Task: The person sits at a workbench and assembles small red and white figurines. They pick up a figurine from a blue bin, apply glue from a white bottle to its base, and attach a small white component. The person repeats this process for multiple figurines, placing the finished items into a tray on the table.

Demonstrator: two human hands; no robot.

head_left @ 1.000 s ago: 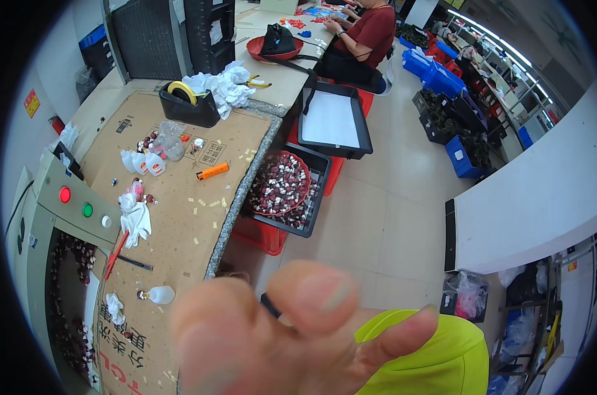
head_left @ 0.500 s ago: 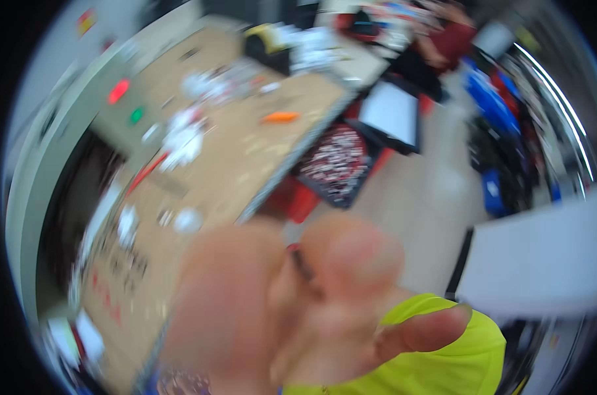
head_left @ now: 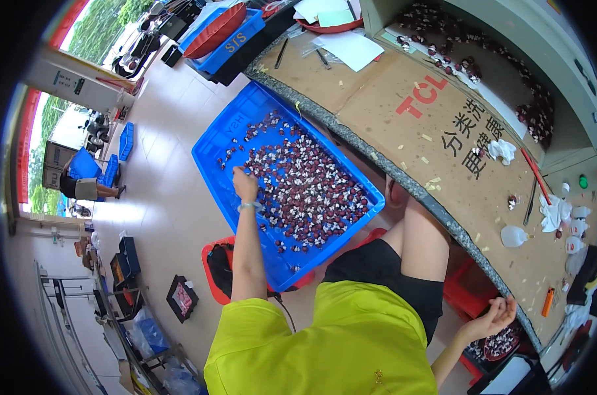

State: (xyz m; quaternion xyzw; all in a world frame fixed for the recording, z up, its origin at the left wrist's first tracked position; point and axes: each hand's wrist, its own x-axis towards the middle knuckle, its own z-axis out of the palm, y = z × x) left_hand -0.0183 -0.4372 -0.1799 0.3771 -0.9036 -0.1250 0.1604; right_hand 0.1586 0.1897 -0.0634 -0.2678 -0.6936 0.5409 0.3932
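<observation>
Small round dark-red-and-white pieces (head_left: 311,187) lie strewn inside a large blue rectangular plastic crate (head_left: 275,266).
The left hand (head_left: 246,185) is over the crate, fingers bunched, grip unclear; right of the crate, the right hand (head_left: 492,322) has parted, loosely curled fingers.

Can sweep R from L hand (head_left: 246,183) low over the loose dark-red/white pcs (head_left: 311,191), but blocked sideways by raised walls of the blue bin (head_left: 226,138) unless lifted over. Can drop btwn bin & stone edge (head_left: 377,157) only thru a narrow gap, w/ thigh (head_left: 424,243) in the way at the near end. From R hand (head_left: 489,321), can pass fwd over the cardboard (head_left: 377,125), skirting white bottle (head_left: 514,236) & orange lighter (head_left: 548,301).
</observation>
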